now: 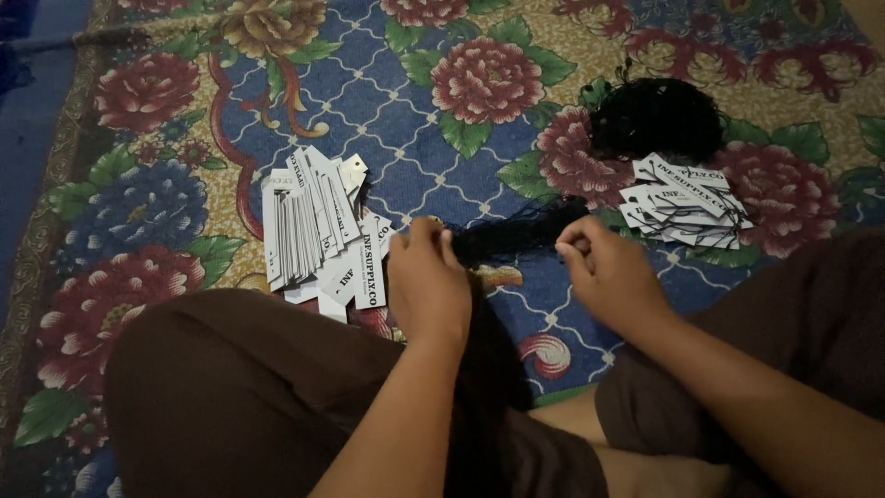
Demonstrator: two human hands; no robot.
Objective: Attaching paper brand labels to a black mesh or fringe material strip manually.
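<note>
My left hand (426,281) pinches a bundle of thin black strings (516,232) that runs across the floor toward a larger black tangle (656,118). My right hand (608,272) has its fingertips closed on the same bundle's strands, a little to the right. A fanned stack of white paper tags (313,226) lies just left of my left hand. A second pile of white tags with black strings attached (684,203) lies beyond my right hand. What sits inside either hand's fingers is too dark to see clearly.
I sit cross-legged in dark brown shorts, left knee (221,387) and right leg (793,314) framing the hands. Everything rests on a floral carpet (479,83) with red and blue flowers. The light is dim.
</note>
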